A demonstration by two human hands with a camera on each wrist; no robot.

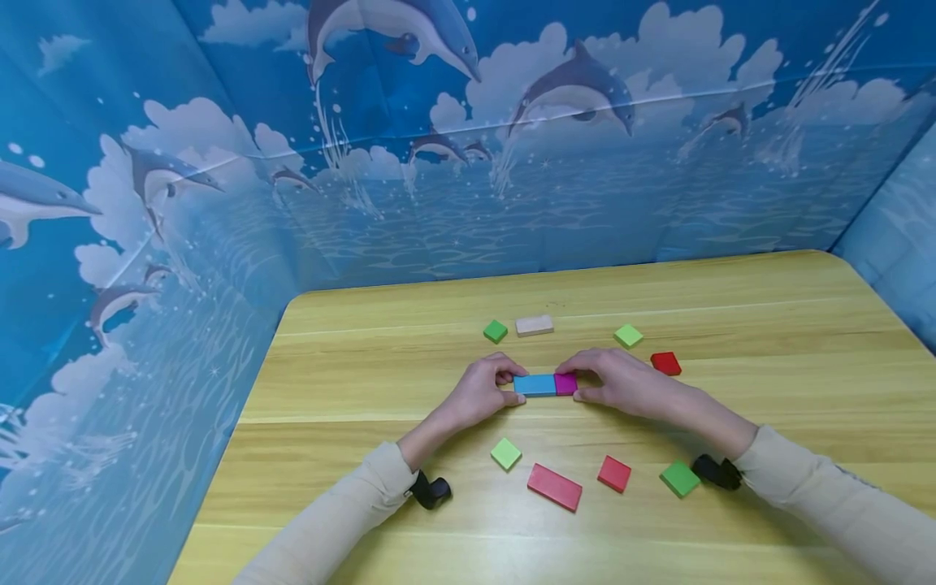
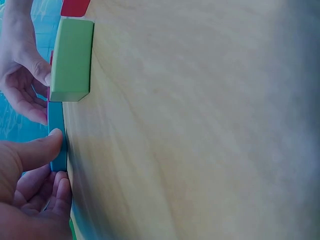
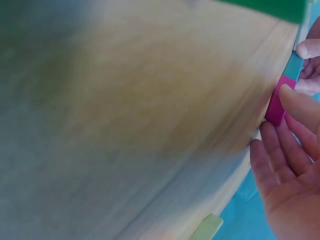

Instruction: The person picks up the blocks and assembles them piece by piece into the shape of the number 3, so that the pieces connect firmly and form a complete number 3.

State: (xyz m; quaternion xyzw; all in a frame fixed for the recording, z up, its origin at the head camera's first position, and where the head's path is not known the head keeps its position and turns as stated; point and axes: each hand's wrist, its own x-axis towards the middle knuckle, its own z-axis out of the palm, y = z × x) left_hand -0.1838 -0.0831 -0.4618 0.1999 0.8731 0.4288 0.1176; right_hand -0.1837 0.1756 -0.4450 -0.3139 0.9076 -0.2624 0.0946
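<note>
A blue rectangular block (image 1: 535,385) and a magenta square block (image 1: 565,384) lie end to end on the table, touching. My left hand (image 1: 483,391) pinches the blue block at its left end; in the left wrist view its thumb (image 2: 42,150) presses the near side. From the right, my right hand (image 1: 617,382) holds the magenta block between thumb and fingers, and the right wrist view shows the thumb on the magenta block (image 3: 279,102). The far sides of both blocks are partly hidden in the wrist views.
Behind the hands lie a green block (image 1: 495,331), a pale wooden block (image 1: 535,326), a light green block (image 1: 628,335) and a red block (image 1: 666,363). Nearer are a light green block (image 1: 506,454), a long red block (image 1: 554,487), a red square (image 1: 614,474) and a green square (image 1: 679,479).
</note>
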